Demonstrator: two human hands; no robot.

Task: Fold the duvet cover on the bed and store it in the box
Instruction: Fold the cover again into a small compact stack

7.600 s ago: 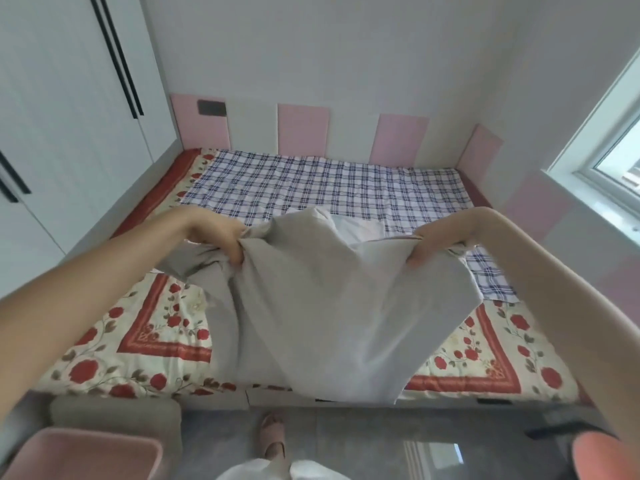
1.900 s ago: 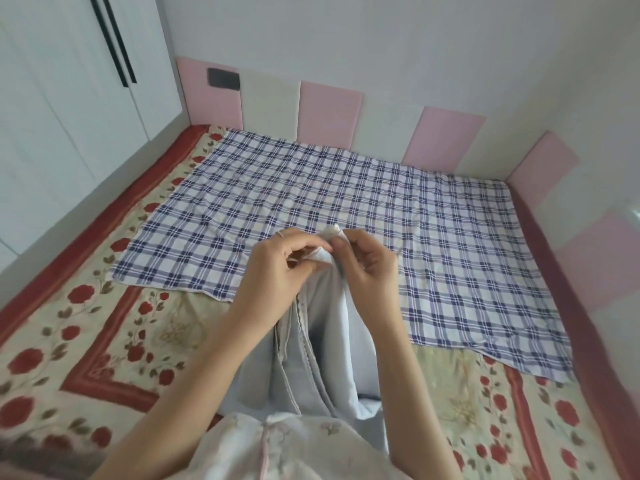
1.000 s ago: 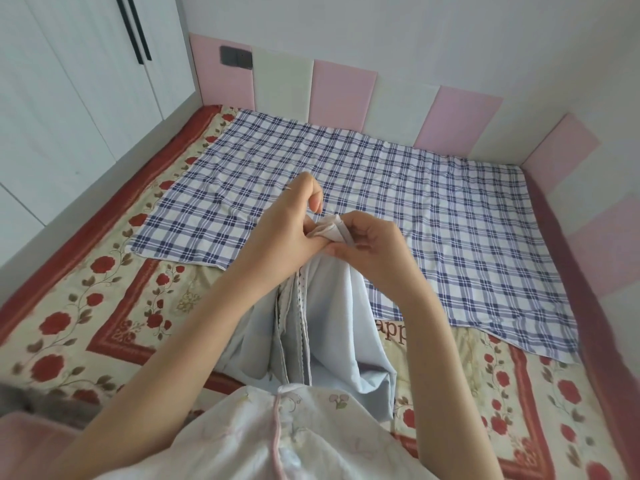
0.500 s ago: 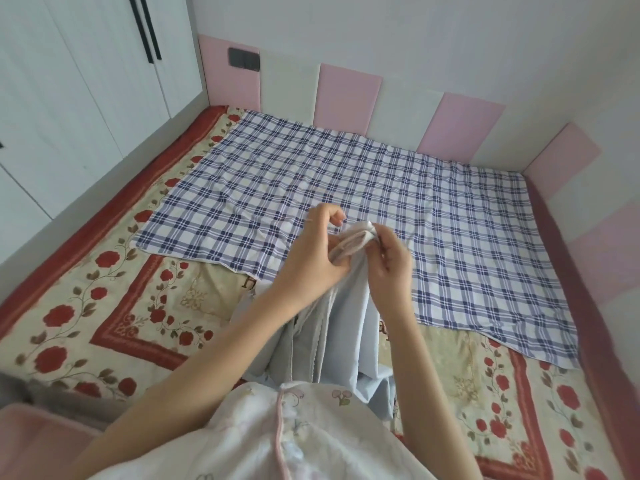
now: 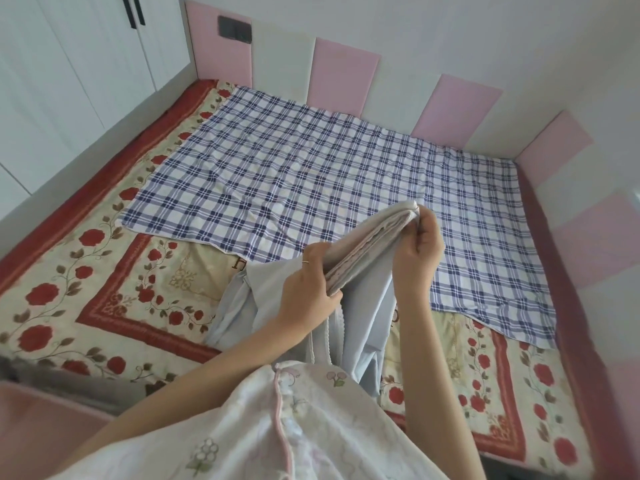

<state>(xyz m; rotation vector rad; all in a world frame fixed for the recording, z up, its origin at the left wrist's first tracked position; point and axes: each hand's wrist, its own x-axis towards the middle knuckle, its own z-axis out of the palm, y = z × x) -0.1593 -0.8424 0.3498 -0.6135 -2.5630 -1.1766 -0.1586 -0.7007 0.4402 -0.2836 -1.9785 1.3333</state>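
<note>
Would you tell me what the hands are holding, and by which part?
The duvet cover, along its gathered upper edge: right hand pinches the far end, left hand grips lower.

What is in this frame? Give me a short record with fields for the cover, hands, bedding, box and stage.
cover: pale blue, layers stacked along one raised edge, the rest hanging down toward the person
left hand: grips the near end of the stacked edge
right hand: pinches the far end of that edge
bedding: plaid sheet spread over a floral quilt
box: pink, lower left, only partly in view
stage: folding under way, cover not yet in the box
</note>
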